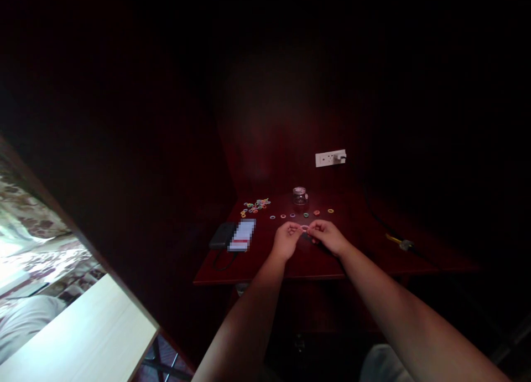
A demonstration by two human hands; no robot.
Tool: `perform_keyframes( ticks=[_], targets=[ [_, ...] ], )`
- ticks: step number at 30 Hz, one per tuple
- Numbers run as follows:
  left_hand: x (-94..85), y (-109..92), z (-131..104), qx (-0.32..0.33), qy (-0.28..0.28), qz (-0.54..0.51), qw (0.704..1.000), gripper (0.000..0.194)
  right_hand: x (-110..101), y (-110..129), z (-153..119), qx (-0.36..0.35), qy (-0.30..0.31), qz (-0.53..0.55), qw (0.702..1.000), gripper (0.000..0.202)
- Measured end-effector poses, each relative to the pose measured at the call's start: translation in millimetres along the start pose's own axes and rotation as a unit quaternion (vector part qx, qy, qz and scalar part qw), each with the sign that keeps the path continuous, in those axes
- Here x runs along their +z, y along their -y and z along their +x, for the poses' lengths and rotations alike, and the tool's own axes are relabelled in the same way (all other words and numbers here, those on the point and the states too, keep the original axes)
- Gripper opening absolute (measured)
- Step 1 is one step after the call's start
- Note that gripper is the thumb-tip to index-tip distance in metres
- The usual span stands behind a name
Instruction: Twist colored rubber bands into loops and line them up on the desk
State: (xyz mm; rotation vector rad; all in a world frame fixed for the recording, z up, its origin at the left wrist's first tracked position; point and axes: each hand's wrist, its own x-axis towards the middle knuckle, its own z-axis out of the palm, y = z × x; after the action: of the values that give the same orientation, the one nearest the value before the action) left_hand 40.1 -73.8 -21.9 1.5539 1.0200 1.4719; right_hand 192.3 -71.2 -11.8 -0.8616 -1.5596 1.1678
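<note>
A small pink ring (305, 227) is pinched between my two hands above the dark red desk. My left hand (287, 239) grips its left side, and my right hand (327, 236) has its right side between the fingertips. Just beyond the hands, several small coloured rings lie spaced in a row, among them a green ring (306, 215), a purple ring (292, 215) and a yellow ring (331, 211). A loose pile of coloured rings (256, 206) lies at the back left. Behind the row stands a clear jar (299, 196).
On the desk's (298, 268) left side lie a phone (242, 235) and a black case-like object (223, 235) with a cable. A yellow-handled item (394, 239) lies on the right. The back wall carries a white socket (331, 158). A pale tabletop (87, 332) stands lower left.
</note>
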Motion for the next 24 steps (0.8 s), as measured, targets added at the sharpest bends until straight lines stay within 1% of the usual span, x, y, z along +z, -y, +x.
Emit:
perform_keyframes(
  ticks=[2,4,7,9,11,13,14,18,21,24],
  targets=[
    [-3.7,-1,4,-0.025,-0.041,-0.01,0.999,0.02,1,0,1,0.005,-0.009,0.005,1.0,0.025],
    [-11.9,-1,13,-0.058,-0.084,-0.008,0.995,0.021,1,0,3,0.008,-0.014,-0.004,1.0,0.024],
    [-30.2,4,37,-0.079,-0.14,0.051,0.986,0.02,3,-2,7,0.004,-0.015,-0.037,0.999,0.022],
    [-42.3,10,56,-0.098,-0.145,0.12,0.977,0.018,3,-4,9,-0.001,-0.011,-0.056,0.998,0.022],
    [-50.6,17,74,-0.118,-0.128,0.217,0.96,0.017,4,-5,11,-0.004,-0.006,-0.067,0.998,0.022],
    [-54.2,23,87,-0.131,-0.111,0.31,0.935,0.016,5,-6,12,-0.008,-0.007,-0.07,0.997,0.021],
    [-54.5,26,92,-0.135,-0.107,0.335,0.926,0.016,5,-5,12,-0.01,-0.008,-0.07,0.997,0.021],
    [-51.3,32,102,-0.15,-0.104,0.379,0.907,0.016,5,-2,11,-0.007,-0.012,-0.071,0.997,0.02],
    [-49.9,33,105,-0.163,-0.097,0.414,0.89,0.017,5,1,11,-0.006,-0.007,-0.08,0.997,0.02],
    [-49.8,31,106,-0.174,-0.081,0.43,0.882,0.018,6,-1,13,-0.004,-0.009,-0.075,0.997,0.02]
  ],
)
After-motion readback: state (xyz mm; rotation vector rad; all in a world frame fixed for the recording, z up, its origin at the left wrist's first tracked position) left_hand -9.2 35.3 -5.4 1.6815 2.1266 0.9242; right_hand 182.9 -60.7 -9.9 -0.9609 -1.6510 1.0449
